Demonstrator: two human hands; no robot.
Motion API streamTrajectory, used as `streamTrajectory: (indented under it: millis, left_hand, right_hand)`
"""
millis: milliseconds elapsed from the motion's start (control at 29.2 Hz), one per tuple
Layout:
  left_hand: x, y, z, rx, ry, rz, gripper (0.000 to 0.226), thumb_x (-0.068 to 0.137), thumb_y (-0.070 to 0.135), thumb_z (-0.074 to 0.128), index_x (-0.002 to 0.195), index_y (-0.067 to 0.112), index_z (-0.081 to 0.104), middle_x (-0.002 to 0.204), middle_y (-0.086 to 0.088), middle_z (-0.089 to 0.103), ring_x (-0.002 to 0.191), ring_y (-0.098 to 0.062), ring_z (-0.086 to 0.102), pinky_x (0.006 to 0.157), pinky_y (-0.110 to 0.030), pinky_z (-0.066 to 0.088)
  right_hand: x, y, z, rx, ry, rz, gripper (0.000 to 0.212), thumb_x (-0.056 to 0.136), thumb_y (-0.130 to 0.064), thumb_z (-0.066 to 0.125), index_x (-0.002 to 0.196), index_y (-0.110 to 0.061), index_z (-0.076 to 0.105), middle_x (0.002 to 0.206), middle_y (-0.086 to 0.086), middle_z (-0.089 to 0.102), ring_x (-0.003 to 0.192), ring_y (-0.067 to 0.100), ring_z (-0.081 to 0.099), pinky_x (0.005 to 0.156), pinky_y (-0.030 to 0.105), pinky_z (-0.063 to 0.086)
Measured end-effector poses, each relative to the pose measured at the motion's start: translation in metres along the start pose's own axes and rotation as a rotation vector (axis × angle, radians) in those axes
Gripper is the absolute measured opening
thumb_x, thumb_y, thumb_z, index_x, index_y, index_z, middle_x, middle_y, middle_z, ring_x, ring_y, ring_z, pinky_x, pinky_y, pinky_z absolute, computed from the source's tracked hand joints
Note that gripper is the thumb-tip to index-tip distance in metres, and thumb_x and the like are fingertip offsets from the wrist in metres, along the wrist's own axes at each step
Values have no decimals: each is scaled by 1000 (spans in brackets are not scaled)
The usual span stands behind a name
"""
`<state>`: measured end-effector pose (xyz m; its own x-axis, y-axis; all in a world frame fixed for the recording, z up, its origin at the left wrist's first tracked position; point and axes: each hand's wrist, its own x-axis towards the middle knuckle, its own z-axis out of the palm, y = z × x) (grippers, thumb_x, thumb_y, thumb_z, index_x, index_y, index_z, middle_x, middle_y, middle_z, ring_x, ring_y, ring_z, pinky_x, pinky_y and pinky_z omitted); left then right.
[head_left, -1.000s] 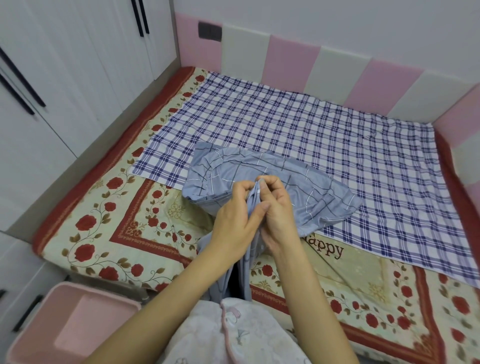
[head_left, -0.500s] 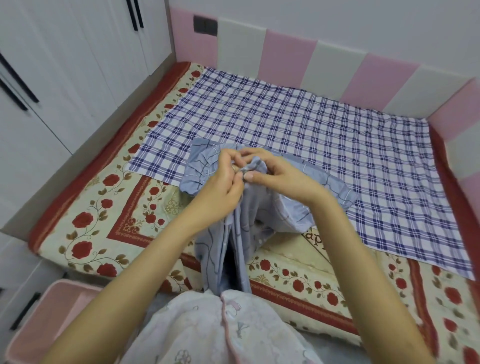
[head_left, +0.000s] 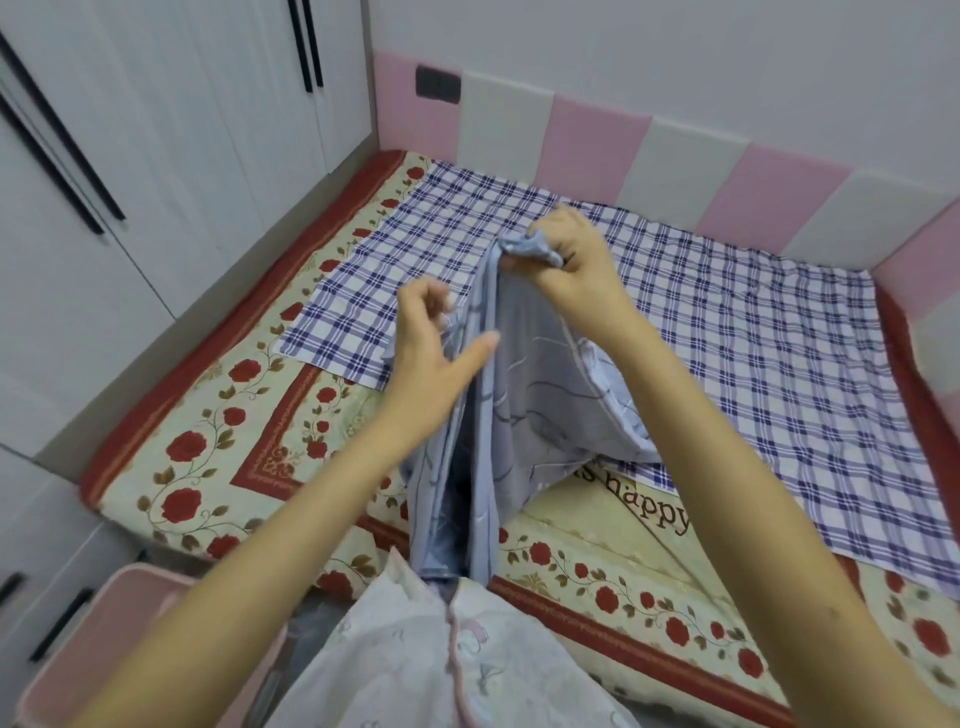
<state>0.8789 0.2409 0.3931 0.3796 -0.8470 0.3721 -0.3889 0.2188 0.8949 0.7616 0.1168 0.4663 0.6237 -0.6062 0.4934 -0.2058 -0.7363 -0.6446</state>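
Your left hand (head_left: 434, 343) lay half-curled against the left folds of the grey-blue patterned cloth (head_left: 524, 395); whether it gripped could not be told. Your right hand (head_left: 571, 254) clenched the cloth's bunched top above the checked sheet (head_left: 727, 338), the rest hanging over the bed's near edge

Right hand (head_left: 576, 249) grips blue-grey cloth (head_left: 524, 395)
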Motion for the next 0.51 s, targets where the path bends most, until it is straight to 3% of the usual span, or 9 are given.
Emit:
streamTrajectory:
  millis: [69, 137, 171, 240, 274, 343, 377, 446, 514]
  left_hand:
    - [-32, -34, 18, 99, 29, -208, 50, 80, 19, 70, 111, 21, 31, 110, 2, 35, 103, -15, 41, 91, -26, 39]
    - [-54, -74, 31, 164, 12, -396, 45, 80, 17, 69, 109, 17, 35, 115, -6, 39, 107, -24, 43, 92, -38, 42]
    - [-71, -92, 39, 164, -6, -495, 42, 80, 15, 68, 109, 14, 37, 117, -10, 41, 107, -28, 45, 91, -42, 43]
    - [-80, -119, 43, 178, 31, -666, 37, 81, 12, 66, 108, 9, 41, 118, -17, 46, 106, -33, 49, 86, -44, 45]
    - [-84, -128, 44, 186, 54, -743, 36, 81, 9, 65, 109, 7, 43, 117, -20, 48, 103, -35, 52, 83, -43, 47]
    - [-89, -141, 46, 189, 60, -876, 32, 84, 6, 61, 111, 3, 45, 116, -22, 52, 97, -36, 55, 79, -42, 48]
    - [-87, -146, 44, 159, 57, -954, 30, 87, 9, 58, 113, 2, 45, 116, -22, 54, 96, -36, 57, 78, -41, 48]
    - [-80, -157, 44, -78, 47, -1176, 27, 95, 12, 48, 120, 3, 47, 118, -19, 57, 94, -34, 59, 73, -42, 51]
    - [-65, -165, 39, -467, 98, -1384, 27, 100, 13, 37, 124, 6, 48, 121, -16, 57, 90, -30, 62, 66, -41, 57]
  right_hand:
    - [11, 2, -13, 48, 135, 1, 12, 81, -11, 64, 79, -1, 71, 59, -18, 59, 70, -15, 56, 105, 21, 35]
    - [27, -6, -25, 84, 199, 30, 12, 82, -10, 64, 79, -1, 72, 67, -11, 68, 73, 2, 64, 84, 31, 51]
    - [25, -9, -30, 92, 211, 73, 13, 82, -11, 65, 71, -7, 70, 65, -14, 65, 69, 3, 61, 71, 27, 49]
    - [30, -16, -38, 142, 247, 111, 30, 82, -10, 65, 65, -34, 63, 57, -26, 57, 62, -11, 50, 63, 15, 40]
    - [29, -17, -42, 187, 283, 115, 36, 82, -8, 65, 61, -37, 60, 54, -28, 54, 59, -14, 47, 61, 12, 38]
    - [24, -15, -56, 222, 395, 149, 28, 81, -16, 65, 57, -29, 58, 52, -25, 48, 57, -10, 41, 59, 14, 35]
    - [25, -13, -62, 224, 477, 162, 26, 80, -25, 65, 56, -14, 60, 59, -20, 47, 61, -3, 40, 61, 18, 32]
    - [17, -8, -78, 166, 586, 188, 39, 79, -34, 64, 62, 1, 57, 70, -2, 43, 73, 7, 37, 65, 24, 27]
    - [6, -1, -89, 110, 642, 236, 28, 81, -34, 63, 61, -18, 51, 64, -4, 38, 67, 7, 33, 61, 25, 24]
